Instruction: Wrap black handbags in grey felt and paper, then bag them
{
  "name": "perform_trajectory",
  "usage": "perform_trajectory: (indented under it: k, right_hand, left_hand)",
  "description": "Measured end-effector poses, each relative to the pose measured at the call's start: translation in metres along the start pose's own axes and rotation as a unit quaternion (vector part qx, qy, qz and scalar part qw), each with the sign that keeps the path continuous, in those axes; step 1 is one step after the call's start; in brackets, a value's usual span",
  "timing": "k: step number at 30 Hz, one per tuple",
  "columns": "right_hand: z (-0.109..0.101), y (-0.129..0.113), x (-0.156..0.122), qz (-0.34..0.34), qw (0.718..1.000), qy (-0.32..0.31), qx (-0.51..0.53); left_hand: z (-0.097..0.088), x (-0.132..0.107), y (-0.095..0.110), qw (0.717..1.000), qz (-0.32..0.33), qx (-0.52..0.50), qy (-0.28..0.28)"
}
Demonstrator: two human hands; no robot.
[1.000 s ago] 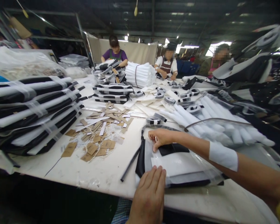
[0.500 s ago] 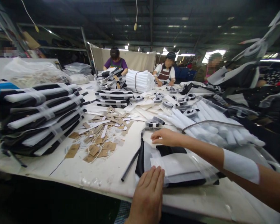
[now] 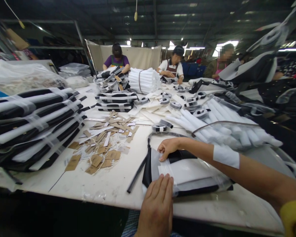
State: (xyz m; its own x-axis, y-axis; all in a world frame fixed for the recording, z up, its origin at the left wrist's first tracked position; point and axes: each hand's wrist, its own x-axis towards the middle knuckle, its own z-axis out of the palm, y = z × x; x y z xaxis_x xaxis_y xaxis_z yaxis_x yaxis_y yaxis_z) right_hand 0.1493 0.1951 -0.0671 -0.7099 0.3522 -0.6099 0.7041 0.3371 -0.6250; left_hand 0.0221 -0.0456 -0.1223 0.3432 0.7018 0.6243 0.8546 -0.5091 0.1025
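Close in front of me lies a folded black bag (image 3: 202, 190) with white and grey padding sheets (image 3: 187, 171) and clear plastic strips around it. My left hand (image 3: 156, 200) rests flat on its near left edge, fingers stretched out together over a clear strip. On the far side, my right hand (image 3: 168, 148) reaches in from the right, its thumb and fingers pinching the clear plastic strip (image 3: 165, 164) at the bag's left part. A black strap (image 3: 135, 176) sticks out to the left of the bag.
Brown paper tags (image 3: 96, 160) with strings lie in the middle. To the left, wrapped black bags (image 3: 37, 128) are stacked. White foam rolls (image 3: 227, 131) are bundled at the right. Grey strap coils (image 3: 160, 126) are scattered farther back. Several people (image 3: 116, 59) work across the table.
My right hand has come down and closed on the clear strip. My left hand stays flat on the bag. The view has shifted slightly to the right.
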Motion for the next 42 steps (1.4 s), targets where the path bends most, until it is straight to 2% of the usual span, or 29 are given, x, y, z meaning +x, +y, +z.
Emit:
perform_trajectory:
  k: [3,7,13,18,22,25,28,30,32,33,34,35,36,37,39,42]
  right_hand:
    - [-0.005,0.0,0.0,-0.005,1.0,-0.004,0.019]
    - [-0.004,0.0,-0.008,-0.014,0.997,0.07,0.005]
    - [0.021,0.0,-0.027,-0.028,0.982,0.173,-0.068]
    - [0.037,-0.004,-0.023,-0.011,0.971,0.22,-0.092]
    - [0.042,-0.016,-0.024,0.005,0.944,0.308,-0.115]
    - [0.056,-0.02,-0.056,-0.013,0.914,0.386,-0.127]
    - [0.081,-0.005,-0.116,-0.005,0.864,0.482,-0.142]
    - [0.101,0.016,-0.159,0.052,0.794,0.574,-0.192]
    - [0.121,0.04,-0.193,0.153,0.753,0.608,-0.2]
    - [0.131,0.052,-0.204,0.212,0.749,0.602,-0.177]
    - [0.139,0.062,-0.212,0.257,0.753,0.588,-0.142]
    - [0.146,0.07,-0.215,0.281,0.763,0.573,-0.101]
    - [0.152,0.076,-0.216,0.279,0.777,0.561,-0.057]
    - [0.157,0.08,-0.214,0.26,0.789,0.556,-0.016]
    - [0.164,0.082,-0.208,0.211,0.797,0.565,0.041]
    - [0.171,0.072,-0.203,0.187,0.781,0.586,0.106]
  left_hand:
    - [-0.002,0.0,0.001,1.0,-0.01,-0.007,-0.014]
    - [-0.003,-0.001,0.002,1.0,-0.006,-0.013,-0.024]
    - [-0.004,-0.003,0.005,1.0,-0.004,-0.014,-0.027]
    - [-0.002,-0.001,0.008,1.0,-0.008,-0.011,-0.012]
    - [-0.003,0.0,0.006,1.0,0.015,-0.002,0.007]
    - [-0.015,0.001,0.003,0.999,0.033,-0.033,-0.014]
    - [-0.033,0.008,-0.011,0.988,0.009,-0.146,-0.058]
    - [-0.042,0.017,-0.028,0.97,-0.064,-0.228,-0.05]
    - [-0.042,0.03,-0.048,0.942,-0.174,-0.287,-0.018]
    - [-0.038,0.037,-0.058,0.918,-0.238,-0.317,-0.003]
    - [-0.032,0.044,-0.066,0.881,-0.309,-0.358,0.002]
    - [-0.025,0.05,-0.073,0.836,-0.374,-0.401,0.002]
    - [-0.017,0.054,-0.077,0.804,-0.416,-0.425,-0.004]
    - [-0.01,0.058,-0.079,0.777,-0.446,-0.445,-0.011]
    - [0.001,0.059,-0.077,0.747,-0.473,-0.466,-0.025]
    - [0.001,0.054,-0.07,0.711,-0.495,-0.5,-0.02]
